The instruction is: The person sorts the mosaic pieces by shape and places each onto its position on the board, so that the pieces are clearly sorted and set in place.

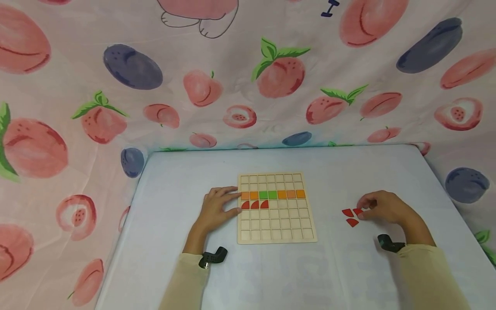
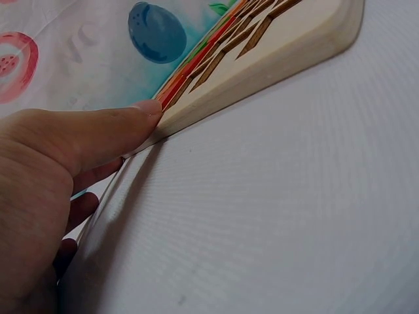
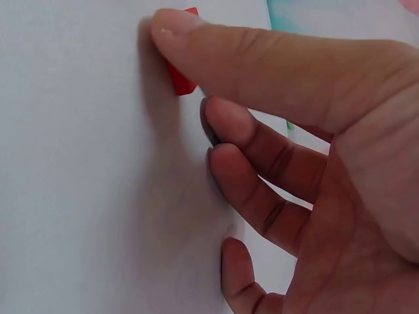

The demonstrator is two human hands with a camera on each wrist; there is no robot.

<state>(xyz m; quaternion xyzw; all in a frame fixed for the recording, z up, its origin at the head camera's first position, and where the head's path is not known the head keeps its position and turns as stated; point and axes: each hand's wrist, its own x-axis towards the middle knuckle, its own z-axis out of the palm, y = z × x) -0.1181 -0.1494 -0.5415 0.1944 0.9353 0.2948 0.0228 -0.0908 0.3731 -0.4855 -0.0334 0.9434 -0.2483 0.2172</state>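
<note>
A pale wooden grid board (image 1: pixel 286 224) lies flat on the table. One of its rows holds orange squares (image 1: pixel 282 194) and green squares (image 1: pixel 268 195). Below that row, three red quarter-circle pieces (image 1: pixel 254 205) fill the leftmost cells. My left hand (image 1: pixel 214 209) rests at the board's left edge, thumb and fingertips touching it, fingers extended. To the right of the board, my right hand (image 1: pixel 385 208) pinches a red quarter-circle piece (image 3: pixel 183 82) between thumb and index finger; the thumb hides part of it. Two loose red pieces (image 1: pixel 352 222) lie beside those fingertips.
The white table (image 1: pixel 186 172) ends at a fabric backdrop (image 1: pixel 232 56) printed with peaches and dark blue fruit. Each wrist wears a black camera mount (image 1: pixel 214 256). Bare tabletop separates the board from the loose red pieces.
</note>
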